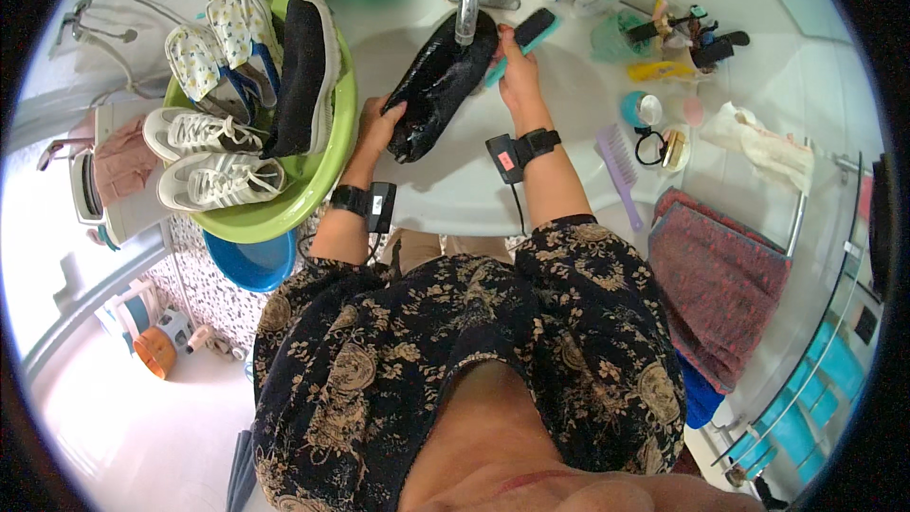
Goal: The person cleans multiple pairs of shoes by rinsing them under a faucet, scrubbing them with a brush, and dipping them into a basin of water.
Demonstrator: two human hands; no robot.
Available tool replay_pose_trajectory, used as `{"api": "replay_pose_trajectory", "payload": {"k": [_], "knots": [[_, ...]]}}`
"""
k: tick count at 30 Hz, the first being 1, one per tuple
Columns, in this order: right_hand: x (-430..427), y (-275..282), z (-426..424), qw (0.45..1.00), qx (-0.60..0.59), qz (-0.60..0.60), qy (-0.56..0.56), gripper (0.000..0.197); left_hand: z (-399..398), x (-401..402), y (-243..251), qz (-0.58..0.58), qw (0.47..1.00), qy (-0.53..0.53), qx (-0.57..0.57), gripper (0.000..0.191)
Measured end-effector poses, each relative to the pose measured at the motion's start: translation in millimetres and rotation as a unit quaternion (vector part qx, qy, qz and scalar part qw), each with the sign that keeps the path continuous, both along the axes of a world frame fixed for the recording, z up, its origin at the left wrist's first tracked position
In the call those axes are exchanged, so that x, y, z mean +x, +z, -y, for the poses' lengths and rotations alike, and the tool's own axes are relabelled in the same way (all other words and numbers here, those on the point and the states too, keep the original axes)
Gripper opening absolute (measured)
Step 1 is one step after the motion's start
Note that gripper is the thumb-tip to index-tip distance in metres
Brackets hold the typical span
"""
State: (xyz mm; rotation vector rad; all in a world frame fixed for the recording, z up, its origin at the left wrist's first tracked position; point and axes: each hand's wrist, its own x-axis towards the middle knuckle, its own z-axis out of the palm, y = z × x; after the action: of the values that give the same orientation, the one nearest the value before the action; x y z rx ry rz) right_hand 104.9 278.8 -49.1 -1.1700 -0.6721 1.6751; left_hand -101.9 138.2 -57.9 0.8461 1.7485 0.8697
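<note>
A wet black slip-on shoe (pixel 444 89) lies slantwise over the white sink basin (pixel 462 188). Its upper end is under the spout of the chrome faucet (pixel 467 3), which partly covers it. My left hand (pixel 377 129) grips the shoe's lower left end, thumb on top. In my right hand (pixel 520 75) is a teal scrub brush (pixel 537 27) with dark bristles facing up, beside the shoe's upper right side. Whether water is running cannot be made out. Both wrists wear black straps with small cabled boxes.
Left of the sink, a green basin (pixel 334 178) holds a black shoe (pixel 302 75), white sneakers (pixel 220 181) and patterned slippers (pixel 242 21). A purple comb (pixel 617 167) and toiletries line the right ledge. A reddish towel (pixel 718 277) hangs at right; a blue basin (pixel 252 259) sits below.
</note>
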Motion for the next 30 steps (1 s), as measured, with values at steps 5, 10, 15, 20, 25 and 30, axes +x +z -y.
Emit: {"api": "replay_pose_trajectory", "payload": {"k": [5, 10, 15, 20, 25, 30], "knots": [[-8, 2, 3, 1.0, 0.01, 0.025, 0.013, 0.021, 11, -2, -5, 0.106, 0.992, 0.064, 0.022, 0.043], [-2, 18, -3, 0.989, 0.081, 0.118, 0.041, 0.031, 22, 6, 21, 0.204, 0.97, 0.127, -0.042, 0.038], [2, 54, -25, 0.97, 0.194, 0.13, 0.063, 0.048, 32, 8, 21, 0.236, 0.962, 0.129, -0.054, 0.036], [-7, 70, -50, 0.943, 0.217, 0.2, 0.156, 0.049, 34, 11, 16, 0.246, 0.959, 0.117, -0.083, 0.034], [-3, 49, -68, 0.91, 0.213, 0.297, 0.194, 0.046, 30, 13, 19, 0.251, 0.958, 0.12, -0.066, 0.033], [1, 41, -35, 0.974, 0.186, 0.113, 0.059, 0.045, 43, 16, 19, 0.247, 0.955, 0.141, -0.078, 0.034]]}}
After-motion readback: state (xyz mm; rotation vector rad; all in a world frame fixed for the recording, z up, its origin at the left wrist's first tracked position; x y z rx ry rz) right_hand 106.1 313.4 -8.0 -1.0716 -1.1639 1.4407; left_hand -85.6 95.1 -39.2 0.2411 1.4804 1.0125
